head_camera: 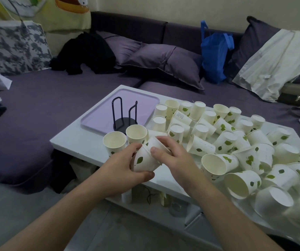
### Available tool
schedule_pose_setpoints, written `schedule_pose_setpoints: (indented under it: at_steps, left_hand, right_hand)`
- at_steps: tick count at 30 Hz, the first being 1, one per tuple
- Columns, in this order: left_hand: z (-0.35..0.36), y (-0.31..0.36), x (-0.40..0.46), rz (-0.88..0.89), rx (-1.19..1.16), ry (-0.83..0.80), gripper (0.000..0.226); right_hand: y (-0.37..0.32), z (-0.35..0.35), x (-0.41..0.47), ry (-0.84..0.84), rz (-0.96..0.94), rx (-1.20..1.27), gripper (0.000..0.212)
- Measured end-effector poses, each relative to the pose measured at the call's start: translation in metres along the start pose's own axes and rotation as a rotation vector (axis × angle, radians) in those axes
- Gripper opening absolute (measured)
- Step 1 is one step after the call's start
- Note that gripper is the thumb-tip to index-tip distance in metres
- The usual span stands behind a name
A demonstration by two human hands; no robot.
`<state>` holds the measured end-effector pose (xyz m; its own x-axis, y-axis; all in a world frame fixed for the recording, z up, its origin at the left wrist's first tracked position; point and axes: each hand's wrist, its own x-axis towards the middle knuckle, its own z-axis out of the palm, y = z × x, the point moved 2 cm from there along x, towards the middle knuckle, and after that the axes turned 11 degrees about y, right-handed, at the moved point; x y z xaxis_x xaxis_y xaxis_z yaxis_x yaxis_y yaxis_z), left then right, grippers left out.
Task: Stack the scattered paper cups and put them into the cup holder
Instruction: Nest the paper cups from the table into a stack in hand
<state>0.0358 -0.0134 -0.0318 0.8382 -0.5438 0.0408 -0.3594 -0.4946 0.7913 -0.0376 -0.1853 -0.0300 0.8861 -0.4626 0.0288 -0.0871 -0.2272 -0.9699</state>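
Surface: a white low table (84,142) stands against a purple sofa (36,105); purple cushions (163,60), a blue bag (214,55), black clothing (85,51) and a pale garment (272,60) lie along the sofa.
Tray: a lilac tray (98,115) sits at the table's far left corner; the black wire cup holder (124,116) stands on its near edge and holds no cups.
Loose cups: a heap of white leaf-printed paper cups (236,142) covers the table's right part, most tipped or upside down; two upright cups (123,138) stand just in front of the holder.
Hands: left hand (120,169) grips a tilted cup (144,160) from below; right hand (171,154) holds a second cup (156,142) nested at its mouth; both are close together above the table's near edge.
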Motion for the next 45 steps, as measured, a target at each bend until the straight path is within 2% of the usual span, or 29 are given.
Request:
schedule_pose_setpoints:
  at_steps: [2, 9, 12, 15, 17, 20, 22, 26, 31, 35, 38, 42, 45]
  left_hand:
    - [-0.001, 0.000, 0.000, 0.000, -0.007, 0.006, 0.070]
    - [-0.010, -0.009, 0.002, -0.011, 0.001, 0.044, 0.066]
    - [-0.025, -0.018, 0.005, -0.045, 0.003, 0.081, 0.066]
    - [-0.045, -0.024, 0.010, -0.082, -0.020, 0.132, 0.067]
    - [-0.058, -0.029, 0.013, -0.125, -0.049, 0.170, 0.064]
    - [-0.072, -0.039, 0.016, -0.170, -0.093, 0.208, 0.062]
    - [-0.076, -0.045, 0.017, -0.182, -0.088, 0.212, 0.063]
    - [-0.079, -0.050, 0.019, -0.192, -0.086, 0.210, 0.064]
    - [-0.080, -0.047, 0.020, -0.175, -0.113, 0.203, 0.063]
    - [-0.076, -0.043, 0.019, -0.140, -0.117, 0.198, 0.062]
    - [-0.069, -0.038, 0.015, -0.093, -0.108, 0.170, 0.062]
    - [-0.056, -0.035, 0.012, -0.038, -0.060, 0.130, 0.063]
    - [-0.049, -0.034, 0.011, -0.007, -0.062, 0.120, 0.064]
  right_hand:
    - [0.003, 0.004, -0.002, -0.049, 0.023, 0.018, 0.051]
    - [0.005, 0.030, -0.007, -0.218, 0.036, 0.008, 0.058]
    - [0.002, 0.033, 0.000, -0.078, -0.005, -0.017, 0.057]
    - [-0.005, 0.035, 0.019, 0.122, -0.129, -0.247, 0.036]
    - [-0.009, 0.042, 0.030, 0.124, -0.212, -0.458, 0.040]
    - [-0.007, 0.056, 0.041, 0.051, -0.186, -0.578, 0.045]
    - [-0.004, 0.062, 0.046, 0.023, -0.166, -0.641, 0.039]
    - [-0.002, 0.068, 0.050, 0.042, -0.172, -0.681, 0.017]
    - [-0.013, 0.058, 0.048, 0.098, -0.269, -0.691, 0.017]
    - [-0.025, 0.034, 0.042, 0.242, -0.348, -0.539, 0.018]
    - [-0.032, 0.012, 0.033, 0.365, -0.358, -0.271, 0.008]
    - [-0.040, -0.004, 0.020, 0.313, -0.248, 0.088, 0.011]
    - [-0.038, -0.005, 0.013, 0.229, -0.184, 0.121, 0.012]
